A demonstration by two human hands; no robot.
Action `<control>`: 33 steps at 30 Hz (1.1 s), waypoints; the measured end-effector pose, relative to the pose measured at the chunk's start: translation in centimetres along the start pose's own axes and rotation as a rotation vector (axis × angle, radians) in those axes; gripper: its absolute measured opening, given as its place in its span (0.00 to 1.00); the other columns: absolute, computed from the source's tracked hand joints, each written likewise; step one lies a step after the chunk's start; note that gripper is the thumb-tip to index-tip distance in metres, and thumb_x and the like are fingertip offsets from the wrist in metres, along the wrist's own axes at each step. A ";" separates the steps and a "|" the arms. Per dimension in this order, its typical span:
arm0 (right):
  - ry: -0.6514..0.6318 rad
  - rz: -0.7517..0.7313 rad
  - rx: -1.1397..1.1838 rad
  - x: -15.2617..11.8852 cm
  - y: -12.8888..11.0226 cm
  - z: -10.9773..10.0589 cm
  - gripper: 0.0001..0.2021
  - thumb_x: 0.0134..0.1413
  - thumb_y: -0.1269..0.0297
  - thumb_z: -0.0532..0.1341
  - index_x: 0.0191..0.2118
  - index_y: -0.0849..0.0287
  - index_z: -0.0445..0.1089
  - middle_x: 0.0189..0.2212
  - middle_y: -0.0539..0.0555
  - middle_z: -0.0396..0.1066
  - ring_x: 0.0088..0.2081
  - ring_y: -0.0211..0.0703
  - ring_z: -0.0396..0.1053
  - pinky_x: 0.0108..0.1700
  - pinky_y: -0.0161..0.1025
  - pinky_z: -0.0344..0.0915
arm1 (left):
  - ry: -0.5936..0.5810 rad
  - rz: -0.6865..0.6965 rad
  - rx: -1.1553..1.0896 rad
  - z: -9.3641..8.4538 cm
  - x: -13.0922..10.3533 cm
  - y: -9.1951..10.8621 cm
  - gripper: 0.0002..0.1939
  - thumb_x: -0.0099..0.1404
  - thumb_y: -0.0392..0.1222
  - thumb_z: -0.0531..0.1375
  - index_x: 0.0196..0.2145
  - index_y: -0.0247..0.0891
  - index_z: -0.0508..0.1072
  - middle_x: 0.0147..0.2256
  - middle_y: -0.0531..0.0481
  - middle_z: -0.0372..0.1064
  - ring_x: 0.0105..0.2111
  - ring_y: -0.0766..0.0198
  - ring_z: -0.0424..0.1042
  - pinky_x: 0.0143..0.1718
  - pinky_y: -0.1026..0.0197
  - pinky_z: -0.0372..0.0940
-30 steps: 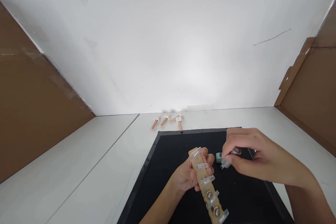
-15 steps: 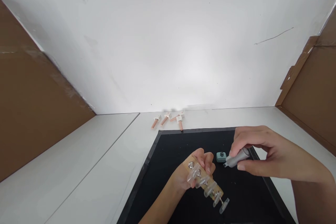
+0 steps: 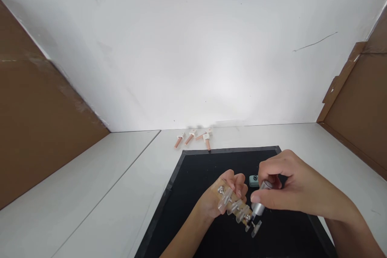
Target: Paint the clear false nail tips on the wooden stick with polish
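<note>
My left hand is closed around the upper end of a narrow wooden strip, which slants down to the right. Along the strip run several clear oval pieces on metal posts. Between the fingers and thumb of my right hand is a silver-grey cylinder, tilted, its dark tip at the strip's lower right end. Whether the tip touches the metal there is hard to tell. A small teal box with a dark round mark lies just left of my right fingers, partly covered by them.
Under both hands lies a black mat with a grey taped border. Several pink rods with white heads lie behind it, near the white wall. Brown cardboard panels stand left and right.
My right hand has moved left and down with the cylinder, bringing its tip from beside the teal box to the strip's lower end. My left hand has hardly moved.
</note>
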State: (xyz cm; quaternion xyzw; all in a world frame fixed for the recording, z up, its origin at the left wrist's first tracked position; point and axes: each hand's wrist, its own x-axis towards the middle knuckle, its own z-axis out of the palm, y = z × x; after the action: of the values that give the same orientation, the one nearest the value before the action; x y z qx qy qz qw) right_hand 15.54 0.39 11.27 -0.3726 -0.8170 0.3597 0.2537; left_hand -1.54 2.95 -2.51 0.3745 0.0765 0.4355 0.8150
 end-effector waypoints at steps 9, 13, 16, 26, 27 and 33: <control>0.264 -0.088 -0.042 0.3 -0.4 1.7 0.23 0.48 0.70 0.58 0.16 0.57 0.40 0.13 0.42 0.42 0.16 0.28 0.39 0.16 0.32 0.37 | -0.039 0.083 0.014 -0.2 0.2 0.1 0.28 0.31 0.46 0.72 0.18 0.37 0.55 0.21 0.58 0.58 0.20 0.73 0.57 0.21 0.66 0.50; 0.322 -0.075 -0.048 0.4 -0.3 2.2 0.24 0.48 0.70 0.58 0.17 0.57 0.38 0.13 0.42 0.40 0.16 0.28 0.39 0.15 0.31 0.37 | -0.049 0.090 -0.005 0.8 0.3 0.7 0.29 0.34 0.46 0.72 0.17 0.37 0.53 0.19 0.59 0.57 0.19 0.73 0.58 0.20 0.67 0.48; 0.315 -0.103 -0.055 0.5 -0.4 2.3 0.23 0.48 0.70 0.57 0.16 0.57 0.39 0.13 0.42 0.41 0.16 0.28 0.39 0.15 0.31 0.38 | -0.008 0.053 0.002 1.3 0.3 0.9 0.28 0.36 0.45 0.71 0.17 0.36 0.52 0.18 0.59 0.56 0.18 0.75 0.56 0.19 0.67 0.47; 0.315 -0.156 -0.081 0.8 -0.6 2.2 0.23 0.49 0.70 0.57 0.15 0.58 0.41 0.12 0.42 0.43 0.16 0.28 0.40 0.15 0.30 0.38 | 0.035 0.014 -0.065 1.7 0.5 1.2 0.23 0.45 0.44 0.68 0.15 0.36 0.54 0.18 0.58 0.56 0.17 0.74 0.57 0.19 0.68 0.51; 0.309 -0.160 -0.087 0.8 -0.5 2.2 0.23 0.49 0.70 0.57 0.15 0.58 0.41 0.12 0.42 0.43 0.15 0.28 0.40 0.15 0.30 0.38 | 0.037 0.008 -0.070 1.6 0.5 1.2 0.22 0.45 0.43 0.68 0.16 0.36 0.55 0.18 0.58 0.56 0.17 0.74 0.57 0.19 0.68 0.51; 0.292 -0.168 -0.162 0.8 -0.3 2.1 0.22 0.48 0.71 0.57 0.14 0.58 0.42 0.11 0.42 0.44 0.15 0.27 0.41 0.15 0.29 0.39 | 0.071 0.005 -0.092 1.3 0.4 0.9 0.20 0.43 0.44 0.69 0.16 0.36 0.59 0.19 0.57 0.57 0.18 0.74 0.57 0.19 0.69 0.51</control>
State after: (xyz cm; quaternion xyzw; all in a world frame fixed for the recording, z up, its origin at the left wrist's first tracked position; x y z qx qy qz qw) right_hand 13.54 0.03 10.35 -0.3707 -0.8259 0.2123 0.3679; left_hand -1.27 2.87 -0.92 0.3214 0.0842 0.4535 0.8270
